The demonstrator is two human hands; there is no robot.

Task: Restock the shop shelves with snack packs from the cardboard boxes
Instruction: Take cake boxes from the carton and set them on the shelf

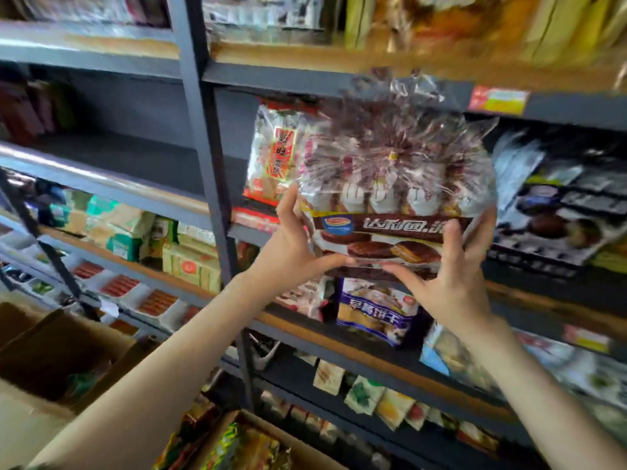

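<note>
Both bare hands hold up large clear-plastic bag of brown-and-white chocolate pie packs (393, 201) before dark grey metal shelf unit (210, 157). Left hand (291, 245) grips bag's lower left edge, thumb under base. Right hand (451, 269) grips lower right corner, fingers spread over front. Red-and-white cracker pack (271, 154) stands upright just behind bag. Purple-and-white biscuit bag (373, 310) on shelf below. Open brown cardboard box (51, 351) lower left.

A single head-worn view looks forward and slightly down, close to the grey shelf upright (207, 164); shelves run left and right of it, an open cardboard box (51, 354) below-left.
</note>
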